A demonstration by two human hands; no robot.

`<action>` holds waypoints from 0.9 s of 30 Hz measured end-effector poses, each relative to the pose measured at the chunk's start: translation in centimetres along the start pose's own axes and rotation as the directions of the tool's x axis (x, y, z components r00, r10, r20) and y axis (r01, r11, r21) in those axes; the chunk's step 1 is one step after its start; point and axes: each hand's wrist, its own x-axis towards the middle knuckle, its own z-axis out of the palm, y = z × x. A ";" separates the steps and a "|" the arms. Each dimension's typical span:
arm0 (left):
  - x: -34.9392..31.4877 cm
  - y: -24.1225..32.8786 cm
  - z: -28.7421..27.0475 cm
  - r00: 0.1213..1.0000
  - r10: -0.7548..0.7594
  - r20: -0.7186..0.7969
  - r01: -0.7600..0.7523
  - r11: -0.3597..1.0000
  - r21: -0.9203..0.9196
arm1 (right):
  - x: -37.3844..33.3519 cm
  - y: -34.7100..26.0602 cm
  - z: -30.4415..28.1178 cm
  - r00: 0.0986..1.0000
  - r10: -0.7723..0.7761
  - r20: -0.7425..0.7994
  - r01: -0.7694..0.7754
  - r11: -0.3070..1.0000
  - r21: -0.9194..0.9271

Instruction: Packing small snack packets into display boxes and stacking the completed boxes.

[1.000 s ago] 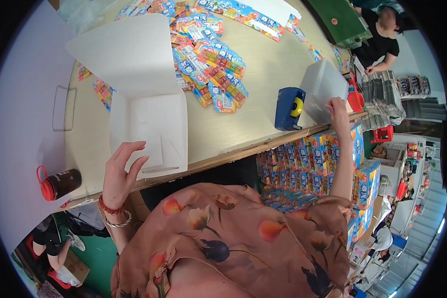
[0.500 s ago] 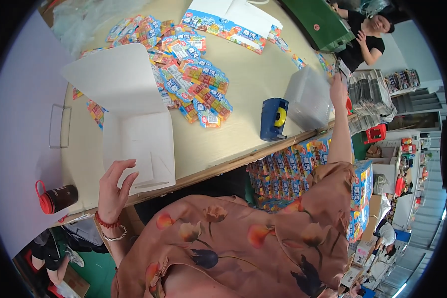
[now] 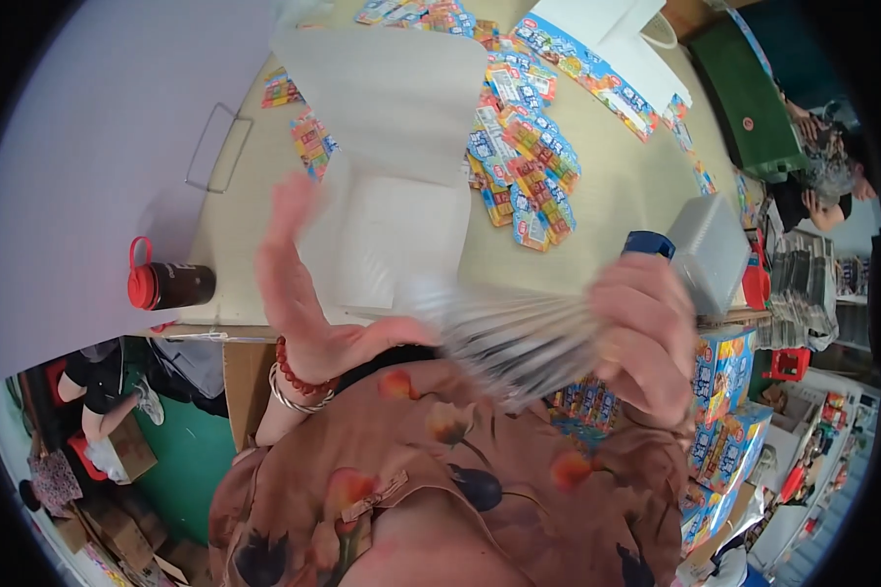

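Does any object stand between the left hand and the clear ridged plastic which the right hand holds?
Nothing visible does. The left hand is open, its thumb pointing toward the clear ridged plastic in the right hand. The white box shows behind this gap. Blur hides whether thumb and plastic touch.

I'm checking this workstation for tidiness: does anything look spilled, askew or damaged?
Nothing looks clearly damaged, but the colourful packets lie in an overlapping heap at mixed angles right of the open white box, so they look untidy. The clear ridged plastic tray in the right hand is too blurred to judge.
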 end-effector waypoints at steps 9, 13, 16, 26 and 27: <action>-4.8 -4.1 -1.6 0.726 -0.671 0.153 0.590 0.721 0.363 | 2.7 7.5 16.2 0.923 0.325 0.207 -0.276 0.932 -0.235; -5.8 -2.2 -0.2 0.764 -0.596 0.248 0.219 0.601 0.768 | -0.2 10.0 20.7 0.879 0.310 0.363 -0.145 0.898 -0.416; -5.1 -1.8 -0.7 0.811 -0.582 0.057 0.303 0.501 0.811 | -1.6 9.4 21.2 0.846 0.240 0.475 -0.013 0.902 -0.433; -8.9 -2.7 -9.4 0.572 -0.814 -0.103 0.590 0.321 0.741 | -4.6 7.8 15.8 0.894 0.379 -0.240 -0.407 0.910 -0.079; -8.4 -2.0 -10.4 0.581 -0.796 -0.169 0.606 0.284 0.743 | -5.6 7.9 15.6 0.861 0.440 -0.255 -0.465 0.884 -0.044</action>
